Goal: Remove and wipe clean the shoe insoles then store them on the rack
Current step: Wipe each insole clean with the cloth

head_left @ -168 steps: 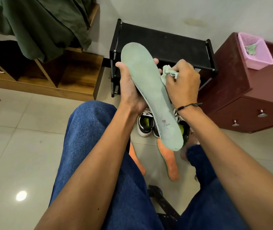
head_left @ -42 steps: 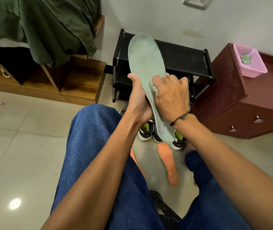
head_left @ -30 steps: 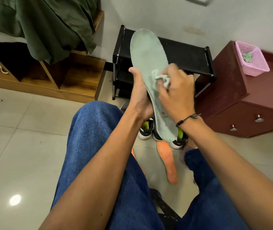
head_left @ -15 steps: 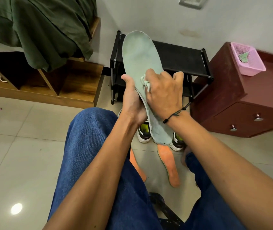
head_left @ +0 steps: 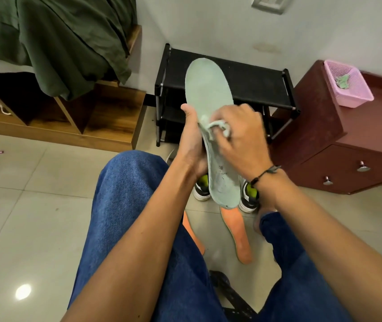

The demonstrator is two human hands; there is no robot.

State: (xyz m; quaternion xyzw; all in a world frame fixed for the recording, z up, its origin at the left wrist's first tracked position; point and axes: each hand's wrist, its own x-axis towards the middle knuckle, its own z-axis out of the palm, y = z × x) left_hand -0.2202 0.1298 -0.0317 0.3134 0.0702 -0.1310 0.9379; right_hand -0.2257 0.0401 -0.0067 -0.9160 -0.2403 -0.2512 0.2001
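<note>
Seated person in blue jeans (head_left: 127,205), head view looking down over both forearms.

Left hand (head_left: 191,140) grips the pale green insole (head_left: 208,89) at its middle, thumb up along the left edge and fingers wrapped behind. The insole stands nearly upright and tilted, toe end toward 12 o'clock in front of the black shoe rack (head_left: 255,82), heel end down at 6 o'clock over the shoes.

Right hand (head_left: 241,138) is curled around a small pale green cloth (head_left: 218,127), pressing it against the insole's face just right of the left thumb. A dark cord bracelet (head_left: 264,174) sits on the right wrist.

On the tiled floor (head_left: 22,205), directly below the held insole: a pair of black-and-white sneakers (head_left: 249,196) with lime-yellow interiors, one either side of the insole's heel. Nearer the person, two orange insoles (head_left: 237,233) lie flat on the floor, the left one partly hidden behind the left knee.

At 2 o'clock of the rack, a maroon drawer cabinet (head_left: 338,159) carries a pink mesh basket (head_left: 348,89) holding a scrap of green cloth. At 9 to 10 o'clock, a wooden bed frame (head_left: 106,126) with open cubbies, a dark green blanket (head_left: 69,43) draped over it.
</note>
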